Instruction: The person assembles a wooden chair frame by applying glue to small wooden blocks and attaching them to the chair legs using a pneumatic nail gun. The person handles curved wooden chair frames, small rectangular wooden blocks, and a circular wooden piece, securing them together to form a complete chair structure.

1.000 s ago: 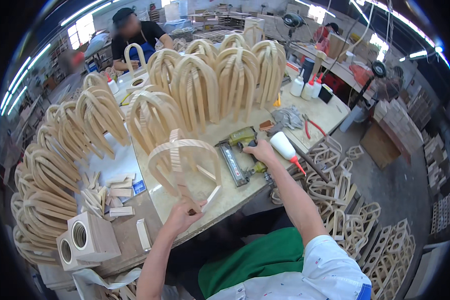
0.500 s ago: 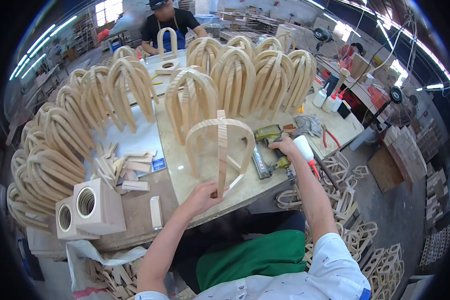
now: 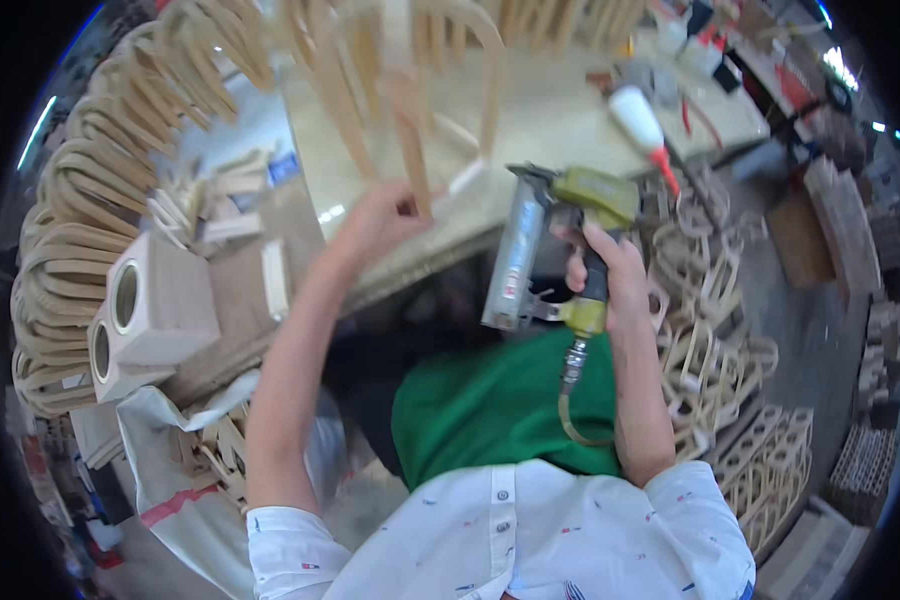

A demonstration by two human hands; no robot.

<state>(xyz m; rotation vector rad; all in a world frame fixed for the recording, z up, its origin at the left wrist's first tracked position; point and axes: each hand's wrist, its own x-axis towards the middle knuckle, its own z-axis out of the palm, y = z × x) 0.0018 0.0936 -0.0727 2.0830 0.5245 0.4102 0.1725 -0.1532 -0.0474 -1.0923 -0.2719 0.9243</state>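
My left hand [image 3: 382, 228], at 11 o'clock, is curled and pinches the foot of one leg of the arched wooden frame [image 3: 407, 130], which rises, blurred, to 12 o'clock above the table [image 3: 560, 110]. My right hand [image 3: 615, 268], at 2 o'clock, wraps the black grip of the olive nail gun [image 3: 600, 195], apart from the frame; I cannot tell whether a finger presses the trigger. The white bottle [image 3: 634, 115] lies between 1 and 2 o'clock.

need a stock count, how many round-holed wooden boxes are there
2, on the workbench at left: one wooden box, and a second wooden box at its lower left in view. Others may be hidden.
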